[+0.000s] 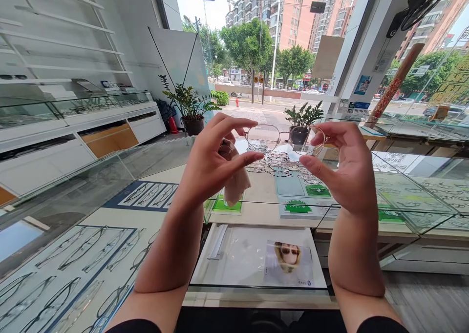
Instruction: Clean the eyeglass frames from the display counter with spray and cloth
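A pair of thin metal-framed glasses (pixel 284 133) is held up above the counter between my two hands. My left hand (pixel 216 159) has its thumb and index finger at the lens on the left, and a beige cloth (pixel 236 181) hangs from its other curled fingers. At the opposite lens, my right hand (pixel 346 164) grips the frame with its fingers, its thumb stretched out below the rim. Behind and below the glasses, several more frames (pixel 280 164) lie in rows on the counter.
Glass display cases with rows of glasses (pixel 69 247) stretch across the left front. Below my hands is a white drawer (pixel 238 255) with a printed photo. Potted plants (pixel 192 125) stand beyond the counter, and a case (pixel 414 201) with frames is at right.
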Motion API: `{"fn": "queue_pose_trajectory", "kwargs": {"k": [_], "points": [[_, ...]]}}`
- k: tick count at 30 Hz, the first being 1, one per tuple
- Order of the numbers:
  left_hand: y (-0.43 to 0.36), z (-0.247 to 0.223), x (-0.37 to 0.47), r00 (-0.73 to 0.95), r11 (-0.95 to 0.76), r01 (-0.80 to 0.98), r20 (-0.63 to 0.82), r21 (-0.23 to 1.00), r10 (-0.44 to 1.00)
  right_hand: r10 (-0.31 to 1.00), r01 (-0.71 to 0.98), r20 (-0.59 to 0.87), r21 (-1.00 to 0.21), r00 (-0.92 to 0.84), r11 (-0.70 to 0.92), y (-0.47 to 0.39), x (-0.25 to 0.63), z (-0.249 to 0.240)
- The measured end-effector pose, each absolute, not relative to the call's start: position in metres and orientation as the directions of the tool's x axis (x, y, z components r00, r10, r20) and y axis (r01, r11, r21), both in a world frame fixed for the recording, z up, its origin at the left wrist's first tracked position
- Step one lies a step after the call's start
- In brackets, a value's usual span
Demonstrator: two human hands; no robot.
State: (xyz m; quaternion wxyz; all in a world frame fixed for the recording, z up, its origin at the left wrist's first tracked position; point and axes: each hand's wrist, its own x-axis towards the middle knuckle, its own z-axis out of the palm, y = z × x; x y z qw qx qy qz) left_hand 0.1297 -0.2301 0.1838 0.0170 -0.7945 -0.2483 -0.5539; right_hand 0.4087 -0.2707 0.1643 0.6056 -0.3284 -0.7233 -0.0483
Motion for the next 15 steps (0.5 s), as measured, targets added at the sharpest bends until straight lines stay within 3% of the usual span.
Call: {"fn": "queue_pose_trajectory", "kwargs": {"k": [15], "points": [[-0.228,0.186,0.118,0.288,-0.852,0.421,0.845,0.312,0.451,0.395,0.603,0.918,-0.294,-0.039,0.742,-0.276,0.398,0.166]]}}
